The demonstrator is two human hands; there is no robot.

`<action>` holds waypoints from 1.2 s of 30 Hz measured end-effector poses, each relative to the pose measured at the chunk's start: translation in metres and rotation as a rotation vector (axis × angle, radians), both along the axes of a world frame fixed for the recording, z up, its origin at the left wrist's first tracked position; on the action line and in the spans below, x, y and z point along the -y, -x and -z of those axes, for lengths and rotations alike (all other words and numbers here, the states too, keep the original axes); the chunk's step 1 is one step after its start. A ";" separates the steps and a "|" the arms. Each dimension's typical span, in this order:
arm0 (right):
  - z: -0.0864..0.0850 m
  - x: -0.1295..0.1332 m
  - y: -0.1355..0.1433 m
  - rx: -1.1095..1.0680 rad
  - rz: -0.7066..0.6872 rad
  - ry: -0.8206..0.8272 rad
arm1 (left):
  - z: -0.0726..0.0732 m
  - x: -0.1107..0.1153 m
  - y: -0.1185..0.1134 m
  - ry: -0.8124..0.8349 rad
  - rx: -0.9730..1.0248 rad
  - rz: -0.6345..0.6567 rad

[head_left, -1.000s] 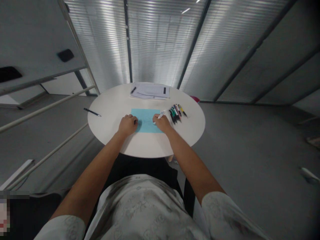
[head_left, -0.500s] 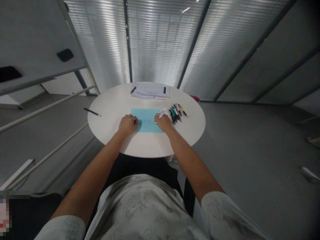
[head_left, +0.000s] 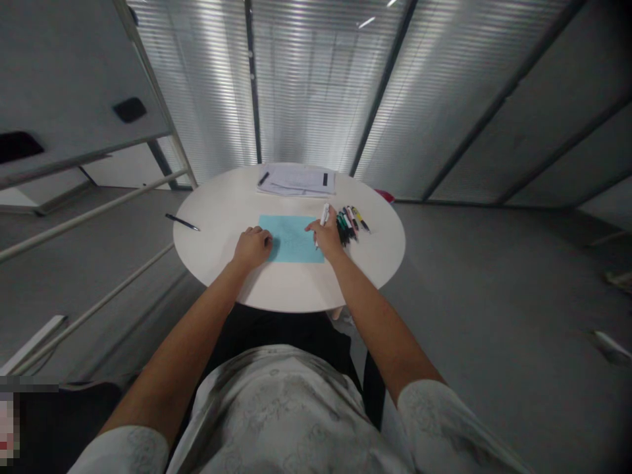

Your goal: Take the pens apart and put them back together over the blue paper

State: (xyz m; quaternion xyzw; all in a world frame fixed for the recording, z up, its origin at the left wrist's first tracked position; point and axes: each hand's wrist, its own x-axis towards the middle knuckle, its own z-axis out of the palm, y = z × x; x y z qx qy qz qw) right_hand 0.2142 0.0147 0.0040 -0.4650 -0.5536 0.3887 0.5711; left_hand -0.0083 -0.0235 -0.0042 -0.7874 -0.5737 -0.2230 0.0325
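Note:
A blue sheet with faint marks lies on the round white table. My left hand rests at the sheet's left edge with its fingers curled; whether anything is in them is hidden. Over the right edge of the sheet, my right hand is closed on a white pen, which stands nearly upright with its index finger stretched to the left. Several pens and markers, black, green, red and yellow, lie just right of that hand.
Behind the sheet, a stack of white papers lies at the table's far side. A dark pen is at the left edge, partly overhanging. A metal frame stands to the left.
My right hand has shifted slightly right, and the white pen has turned more upright; the index finger now points out. My left hand and the sheet look unmoved.

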 end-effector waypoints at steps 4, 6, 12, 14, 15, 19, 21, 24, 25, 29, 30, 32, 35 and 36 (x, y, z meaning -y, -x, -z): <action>-0.002 0.003 0.000 0.057 -0.012 0.011 | 0.001 -0.001 0.000 0.000 0.008 0.000; -0.004 0.003 0.000 0.079 -0.017 0.028 | 0.001 -0.001 0.000 -0.001 0.010 -0.003; -0.007 0.004 0.002 0.133 0.003 0.038 | 0.000 0.000 0.000 0.000 0.003 -0.005; -0.007 0.005 0.002 0.149 -0.005 0.033 | 0.000 0.000 0.000 -0.002 0.005 -0.007; -0.007 0.005 0.001 0.158 -0.007 0.031 | 0.000 0.000 0.000 -0.003 0.007 -0.008; -0.003 0.001 -0.001 0.167 0.005 0.009 | -0.001 0.001 0.000 0.002 0.014 -0.008; 0.001 -0.003 -0.003 0.158 0.022 -0.012 | -0.001 0.001 0.000 0.005 0.017 -0.008; 0.006 -0.008 -0.006 0.147 0.021 -0.029 | -0.002 0.002 -0.001 0.009 0.019 -0.010; 0.007 -0.008 -0.006 0.142 0.012 -0.031 | -0.002 0.002 -0.001 0.013 0.020 -0.011; 0.004 -0.007 -0.007 0.126 0.009 -0.047 | -0.002 0.002 -0.002 0.023 0.014 -0.019; 0.003 -0.006 -0.007 0.124 0.021 -0.054 | -0.002 0.002 -0.002 0.022 0.013 -0.019; 0.000 -0.006 -0.008 0.125 0.067 -0.068 | -0.003 0.002 -0.002 0.020 0.012 -0.017; -0.003 -0.008 -0.014 0.177 0.190 -0.080 | -0.003 0.002 -0.002 0.022 0.007 -0.017; -0.004 -0.008 -0.016 0.219 0.240 -0.078 | -0.003 0.002 -0.002 0.021 0.006 -0.017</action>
